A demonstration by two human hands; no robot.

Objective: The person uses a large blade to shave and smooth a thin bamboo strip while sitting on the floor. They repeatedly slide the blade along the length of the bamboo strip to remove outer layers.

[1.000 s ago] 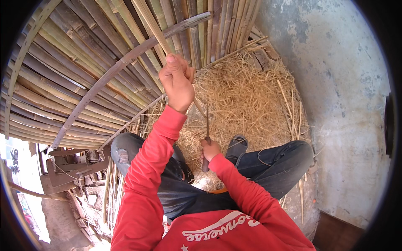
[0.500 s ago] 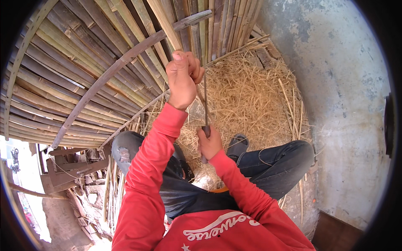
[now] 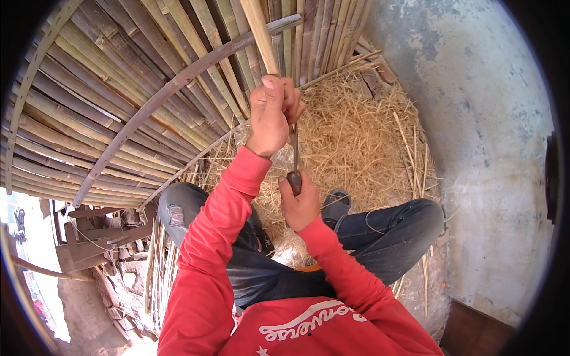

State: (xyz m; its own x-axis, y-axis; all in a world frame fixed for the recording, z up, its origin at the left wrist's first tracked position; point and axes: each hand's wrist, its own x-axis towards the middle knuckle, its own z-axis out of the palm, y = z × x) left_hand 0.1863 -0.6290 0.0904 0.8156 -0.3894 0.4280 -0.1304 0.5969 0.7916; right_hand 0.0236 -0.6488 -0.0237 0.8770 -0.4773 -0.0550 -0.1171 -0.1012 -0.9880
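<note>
My left hand point(image 3: 273, 115) is closed around a pale split-bamboo strip point(image 3: 262, 38), which runs up and away from my fist past the bamboo slats. Lower and slightly to the right, my right hand point(image 3: 301, 204) grips the dark handle of a knife point(image 3: 295, 151). Its narrow blade points upward, edge-on to the view. The blade's upper part passes beside or behind my left fingers, so its tip is hidden. Whether blade and strip touch cannot be made out.
A slatted bamboo panel point(image 3: 148, 113) with curved crosspieces rises at the left and ahead. Shavings point(image 3: 350, 136) cover the ground between it and the grey-blue wall point(image 3: 487, 118) on the right. My bent legs and a dark sandal point(image 3: 336, 204) are below my hands. Scrap wood point(image 3: 101, 237) lies at the left.
My left hand has shifted right and a little down, swinging the bamboo strip rightward. My right hand has moved slightly up with the knife, and less of the blade shows below my left hand.
</note>
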